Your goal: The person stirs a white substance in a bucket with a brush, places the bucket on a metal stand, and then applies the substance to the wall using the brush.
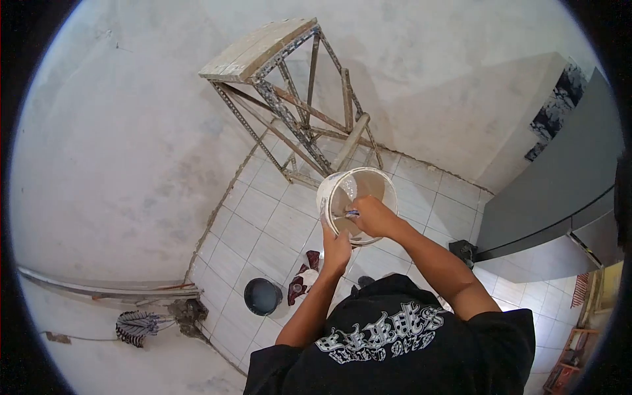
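A white plastic bucket (324, 191) is tilted so its mouth faces me, its inner wall smeared with a pale, wet-looking coating. My left hand (337, 247) is closed on the near left side of its rim. Inside the mouth, my right hand (372, 217) is closed around a small tool with a blue-and-white handle (353, 214). The tool's working end is hard to make out against the bucket's wall. What lies at the bottom of the bucket is partly hidden by my right hand.
A paint-spattered stand with a plank top (263, 49) stands by the wall beyond the bucket. On the tiled floor (263, 224) are a dark bucket (263, 296) and a maroon-and-white cloth or bag (304, 280). A grey panel (559, 178) rises at right.
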Tool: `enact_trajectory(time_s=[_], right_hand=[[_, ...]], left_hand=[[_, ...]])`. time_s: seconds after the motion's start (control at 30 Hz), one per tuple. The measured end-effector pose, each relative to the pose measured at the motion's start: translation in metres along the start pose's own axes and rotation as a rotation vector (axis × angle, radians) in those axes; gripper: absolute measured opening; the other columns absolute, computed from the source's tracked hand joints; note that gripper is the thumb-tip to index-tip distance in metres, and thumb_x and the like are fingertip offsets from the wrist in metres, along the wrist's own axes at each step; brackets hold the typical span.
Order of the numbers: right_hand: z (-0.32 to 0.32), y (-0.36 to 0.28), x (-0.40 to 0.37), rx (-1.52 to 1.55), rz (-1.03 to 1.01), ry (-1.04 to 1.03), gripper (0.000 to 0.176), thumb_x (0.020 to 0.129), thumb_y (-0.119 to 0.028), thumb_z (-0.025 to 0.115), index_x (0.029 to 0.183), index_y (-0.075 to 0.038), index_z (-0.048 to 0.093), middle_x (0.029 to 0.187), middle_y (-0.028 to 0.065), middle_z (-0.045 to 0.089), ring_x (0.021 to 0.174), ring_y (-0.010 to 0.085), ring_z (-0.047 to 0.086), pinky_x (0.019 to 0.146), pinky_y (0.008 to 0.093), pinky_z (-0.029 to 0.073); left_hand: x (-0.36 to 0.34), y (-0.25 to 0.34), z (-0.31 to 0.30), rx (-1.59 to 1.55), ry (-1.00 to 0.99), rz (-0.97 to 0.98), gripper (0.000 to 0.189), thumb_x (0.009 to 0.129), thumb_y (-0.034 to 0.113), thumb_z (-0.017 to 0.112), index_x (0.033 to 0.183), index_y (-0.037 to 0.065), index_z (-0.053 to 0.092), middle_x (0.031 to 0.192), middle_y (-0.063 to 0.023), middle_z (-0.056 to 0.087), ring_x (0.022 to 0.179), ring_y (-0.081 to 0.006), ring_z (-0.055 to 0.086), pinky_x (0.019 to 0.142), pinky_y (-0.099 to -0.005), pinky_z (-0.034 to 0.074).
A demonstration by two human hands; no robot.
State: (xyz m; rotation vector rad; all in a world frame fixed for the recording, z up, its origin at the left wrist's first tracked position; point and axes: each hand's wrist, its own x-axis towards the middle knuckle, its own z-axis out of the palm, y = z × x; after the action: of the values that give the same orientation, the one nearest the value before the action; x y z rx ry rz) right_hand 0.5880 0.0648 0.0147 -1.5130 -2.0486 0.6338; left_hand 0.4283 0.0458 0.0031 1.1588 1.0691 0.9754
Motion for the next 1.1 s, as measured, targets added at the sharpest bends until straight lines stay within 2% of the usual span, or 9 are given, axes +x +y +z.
enact_trajectory(time_s=[0.17, 0.27, 0.33, 0.67, 0.77, 0.83, 0.97, 1.03, 1.1], right_hand=[[-0.048, -0.026, -0.008, 0.028, 0.338, 0.197, 0.017, 0.087, -0.010, 0.063, 0.096, 0.003, 0.071, 0.095, 0.0260, 0.068, 0.087, 0.0447, 0.066, 0.081, 0.0497, 0.053], [-0.032, -0.001, -0.006, -0.122, 0.274, 0.440, 0.018, 0.088, -0.011, 0.063, 0.097, 0.003, 0.070, 0.096, 0.0264, 0.067, 0.089, 0.0456, 0.065, 0.082, 0.0508, 0.052], [-0.033, -0.015, -0.006, -0.114, 0.354, 0.399, 0.018, 0.087, -0.011, 0.062, 0.097, 0.003, 0.070, 0.097, 0.0264, 0.067, 0.090, 0.0459, 0.065, 0.082, 0.0512, 0.052], [-0.021, -0.011, 0.002, -0.032, 0.200, 0.169, 0.020, 0.085, -0.009, 0.062, 0.098, 0.003, 0.071, 0.094, 0.0252, 0.068, 0.090, 0.0423, 0.066, 0.080, 0.0483, 0.052], [-0.042, -0.007, 0.000, 0.142, 0.137, 0.309, 0.023, 0.085, -0.010, 0.065, 0.102, 0.002, 0.073, 0.096, 0.0261, 0.070, 0.089, 0.0417, 0.067, 0.080, 0.0456, 0.052], [-0.049, -0.014, 0.000, 0.173, 0.205, 0.220, 0.024, 0.086, -0.011, 0.066, 0.104, 0.002, 0.073, 0.096, 0.0265, 0.070, 0.089, 0.0422, 0.067, 0.081, 0.0452, 0.053], [-0.013, 0.004, 0.012, 0.101, 0.235, 0.115, 0.025, 0.086, -0.010, 0.065, 0.106, 0.002, 0.073, 0.098, 0.0271, 0.070, 0.092, 0.0432, 0.067, 0.084, 0.0461, 0.052], [-0.009, 0.004, 0.019, 0.111, 0.211, 0.158, 0.024, 0.086, -0.009, 0.064, 0.106, 0.002, 0.073, 0.099, 0.0269, 0.070, 0.093, 0.0434, 0.067, 0.085, 0.0464, 0.052], [-0.007, -0.003, 0.026, 0.133, 0.190, 0.202, 0.024, 0.086, -0.009, 0.063, 0.106, 0.002, 0.073, 0.100, 0.0268, 0.069, 0.093, 0.0437, 0.067, 0.086, 0.0468, 0.052]], left_hand=[[0.002, 0.003, 0.007, -0.069, -0.018, 0.019, 0.074, 0.084, -0.008, 0.044, 0.154, 0.002, 0.022, 0.142, -0.0216, 0.047, 0.127, -0.0292, 0.052, 0.106, -0.0355, 0.042], [-0.002, 0.018, 0.013, -0.196, -0.054, -0.124, 0.073, 0.085, -0.008, 0.043, 0.154, 0.002, 0.022, 0.143, -0.0214, 0.046, 0.129, -0.0291, 0.050, 0.108, -0.0359, 0.040], [0.004, 0.005, 0.013, -0.032, -0.102, 0.101, 0.072, 0.086, -0.009, 0.041, 0.153, 0.006, 0.021, 0.143, -0.0180, 0.044, 0.132, -0.0271, 0.046, 0.109, -0.0368, 0.040], [0.010, 0.003, 0.010, -0.036, -0.175, 0.148, 0.074, 0.082, -0.009, 0.043, 0.152, 0.001, 0.023, 0.143, -0.0199, 0.045, 0.135, -0.0281, 0.044, 0.113, -0.0360, 0.034], [0.017, -0.001, 0.005, -0.144, -0.077, -0.038, 0.074, 0.081, -0.010, 0.043, 0.151, 0.001, 0.024, 0.141, -0.0198, 0.046, 0.131, -0.0276, 0.047, 0.110, -0.0357, 0.038], [0.023, -0.011, 0.001, -0.065, -0.098, 0.100, 0.070, 0.087, -0.007, 0.041, 0.152, 0.009, 0.023, 0.137, -0.0179, 0.046, 0.119, -0.0266, 0.057, 0.090, -0.0363, 0.058], [0.018, 0.000, 0.003, -0.083, -0.088, 0.073, 0.070, 0.087, -0.007, 0.040, 0.152, 0.009, 0.022, 0.138, -0.0181, 0.046, 0.119, -0.0276, 0.057, 0.093, -0.0371, 0.057], [0.017, 0.005, 0.004, -0.138, -0.015, -0.018, 0.072, 0.081, -0.009, 0.043, 0.150, 0.001, 0.025, 0.137, -0.0195, 0.048, 0.126, -0.0267, 0.051, 0.107, -0.0357, 0.041], [0.017, 0.002, 0.001, -0.068, -0.003, 0.028, 0.072, 0.081, -0.009, 0.043, 0.150, 0.001, 0.025, 0.137, -0.0196, 0.048, 0.126, -0.0268, 0.051, 0.108, -0.0360, 0.040]])
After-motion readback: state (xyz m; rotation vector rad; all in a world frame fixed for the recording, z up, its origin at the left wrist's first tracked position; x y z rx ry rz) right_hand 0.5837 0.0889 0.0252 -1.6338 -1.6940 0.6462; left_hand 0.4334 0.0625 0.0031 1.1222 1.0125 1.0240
